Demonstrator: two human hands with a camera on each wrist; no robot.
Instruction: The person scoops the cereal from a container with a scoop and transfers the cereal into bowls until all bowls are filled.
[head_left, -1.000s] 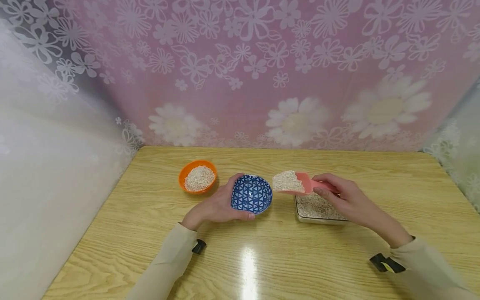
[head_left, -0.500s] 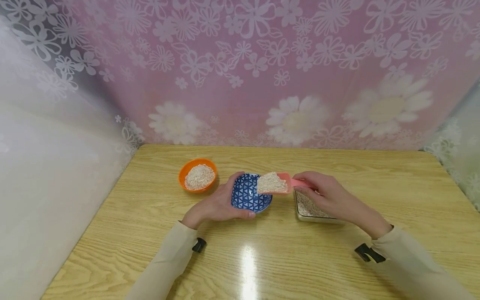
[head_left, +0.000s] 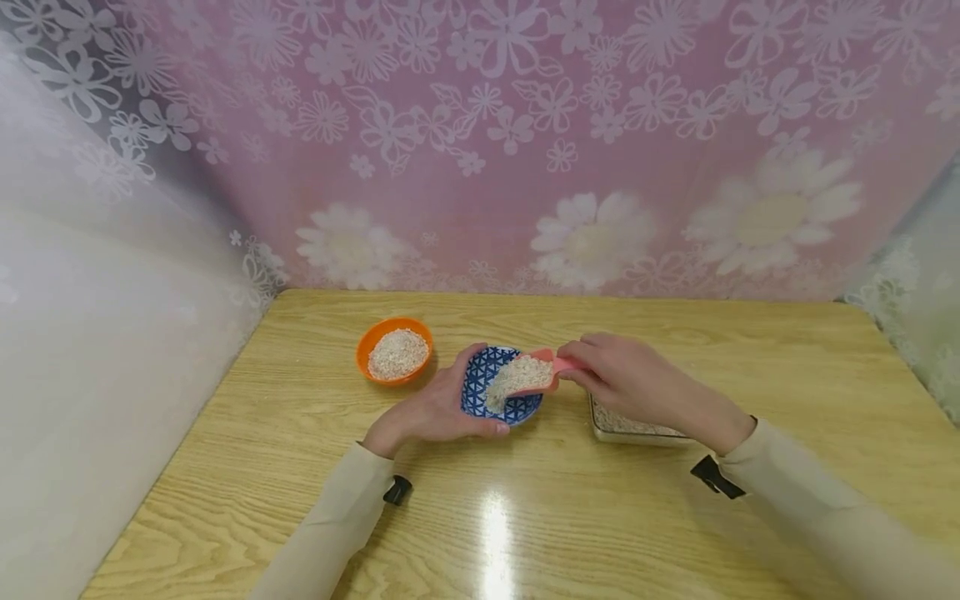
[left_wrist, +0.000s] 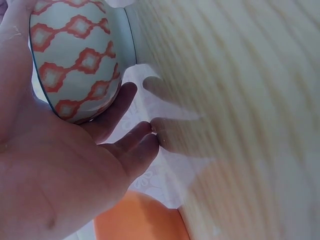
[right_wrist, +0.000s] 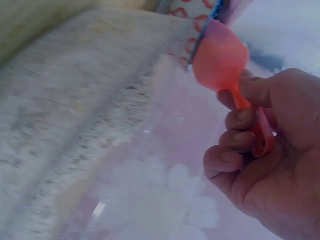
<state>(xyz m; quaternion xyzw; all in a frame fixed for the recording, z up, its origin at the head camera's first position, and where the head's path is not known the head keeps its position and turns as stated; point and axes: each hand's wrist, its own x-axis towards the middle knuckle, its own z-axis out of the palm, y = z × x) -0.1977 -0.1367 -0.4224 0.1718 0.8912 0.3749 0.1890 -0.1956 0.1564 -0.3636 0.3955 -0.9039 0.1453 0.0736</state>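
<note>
I have the left hand (head_left: 435, 410) gripping the blue bowl (head_left: 474, 385) and the right hand (head_left: 633, 381) clamped on the pink scoop (right_wrist: 220, 56) above it, short of the tabletop (head_left: 600, 517)'s far edge; tipping too fast could spill flakes (head_left: 528, 371) outside.

Tray (head_left: 637, 438) partly hidden, right sleeve (head_left: 825, 500) cut off

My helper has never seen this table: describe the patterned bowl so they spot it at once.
On the wood-grain table, find the left hand, just right of the orange bowl. It holds the patterned bowl, under the pink scoop. Unlike the plain orange bowl, this one shows blue-and-white triangles inside and reddish diamonds on white outside.
</note>
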